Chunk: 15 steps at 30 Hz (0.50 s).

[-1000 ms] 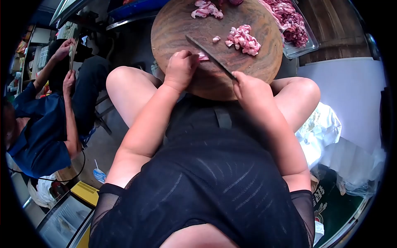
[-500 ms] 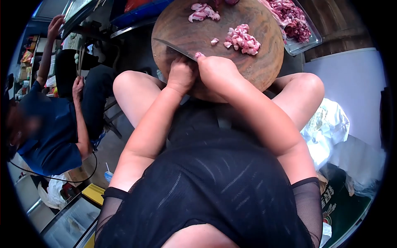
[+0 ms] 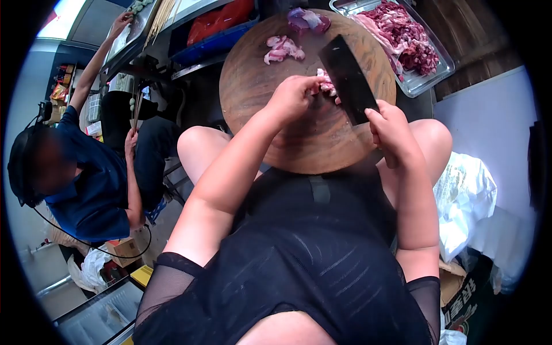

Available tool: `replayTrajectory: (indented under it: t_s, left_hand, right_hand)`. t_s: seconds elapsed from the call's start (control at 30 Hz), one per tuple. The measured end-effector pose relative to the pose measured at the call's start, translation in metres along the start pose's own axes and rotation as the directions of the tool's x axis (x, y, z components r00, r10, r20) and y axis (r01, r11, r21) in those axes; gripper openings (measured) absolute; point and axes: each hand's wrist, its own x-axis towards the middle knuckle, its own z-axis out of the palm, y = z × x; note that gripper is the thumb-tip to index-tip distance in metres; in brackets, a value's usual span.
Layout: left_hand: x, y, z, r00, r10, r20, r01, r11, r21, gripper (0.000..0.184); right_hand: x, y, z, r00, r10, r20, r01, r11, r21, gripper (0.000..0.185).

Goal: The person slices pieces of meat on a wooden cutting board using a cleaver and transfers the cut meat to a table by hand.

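In my right hand point(image 3: 390, 127) is the handle of a dark, broad-bladed cleaver point(image 3: 349, 77), its blade slanting up and left over the board. My left hand point(image 3: 294, 99) is closed at the fingertips on a small bit of meat, beside the diced meat point(image 3: 326, 82). The blade hides most of that diced pile. Both hands are above a round wooden chopping board point(image 3: 261, 129). Farther up the board are some pale pink meat pieces point(image 3: 283, 49) and a larger purplish-red chunk point(image 3: 309, 22).
A clear tray point(image 3: 440, 72) of cut red meat stands right of the board. Behind it on the left is a blue crate point(image 3: 201, 50) with a red bag. At left, another person point(image 3: 92, 172) holds skewers point(image 3: 135, 106). A white plastic bag point(image 3: 464, 198) lies at right.
My hands have moved apart from the board's near edge. The cleaver has swung right and now shows its broad face; my left hand has moved up to the diced meat.
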Motion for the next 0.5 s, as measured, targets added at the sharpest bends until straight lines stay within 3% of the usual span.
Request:
replayTrajectory:
  t_s: [0.07, 0.1, 0.17, 0.23, 0.27, 0.3, 0.4, 0.47, 0.5]
  left_hand:
    - [0.024, -0.002, -0.003, 0.979, 0.188, -0.079, -0.161, 0.95, 0.267, 0.046]
    - [0.035, -0.007, -0.008, 0.97, 0.178, -0.167, -0.143, 0.969, 0.203, 0.04]
    - [0.059, -0.031, -0.021, 0.879, 0.24, -0.411, -0.143, 0.957, 0.252, 0.022]
    - [0.069, -0.051, -0.041, 0.915, 0.123, -0.384, 0.107, 0.844, 0.526, 0.014]
    - [0.069, -0.059, -0.047, 0.939, 0.009, -0.343, 0.22, 0.751, 0.623, 0.019]
    - [0.064, -0.063, -0.052, 0.952, -0.011, -0.307, 0.226, 0.702, 0.676, 0.024]
    - [0.051, -0.061, -0.059, 0.954, -0.096, -0.285, 0.261, 0.735, 0.626, 0.024]
    - [0.04, -0.048, -0.064, 0.896, -0.375, -0.238, 0.444, 0.724, 0.529, 0.022]
    - [0.033, -0.049, -0.067, 0.895, -0.375, -0.243, 0.446, 0.722, 0.528, 0.022]
  right_hand:
    - [0.01, 0.02, -0.008, 1.0, -0.013, 0.026, 0.01, 0.997, 0.082, 0.015]
    - [0.013, 0.027, -0.01, 0.999, -0.02, 0.049, 0.012, 0.987, 0.159, 0.014]
    - [0.012, 0.02, -0.004, 0.999, 0.021, 0.034, -0.028, 0.979, 0.202, 0.013]
    - [0.015, 0.018, 0.0, 0.998, 0.015, 0.061, -0.032, 0.955, 0.294, 0.014]
    - [0.017, 0.018, 0.0, 0.997, 0.001, 0.076, -0.024, 0.954, 0.298, 0.014]
    - [0.019, 0.019, 0.0, 0.997, 0.002, 0.077, -0.025, 0.953, 0.302, 0.014]
    - [0.02, 0.019, 0.001, 0.995, -0.023, 0.096, -0.002, 0.968, 0.253, 0.016]
    - [0.016, 0.015, 0.002, 0.991, -0.006, 0.131, -0.027, 0.968, 0.25, 0.015]
    - [0.014, 0.015, 0.003, 0.991, -0.009, 0.134, -0.025, 0.968, 0.248, 0.015]
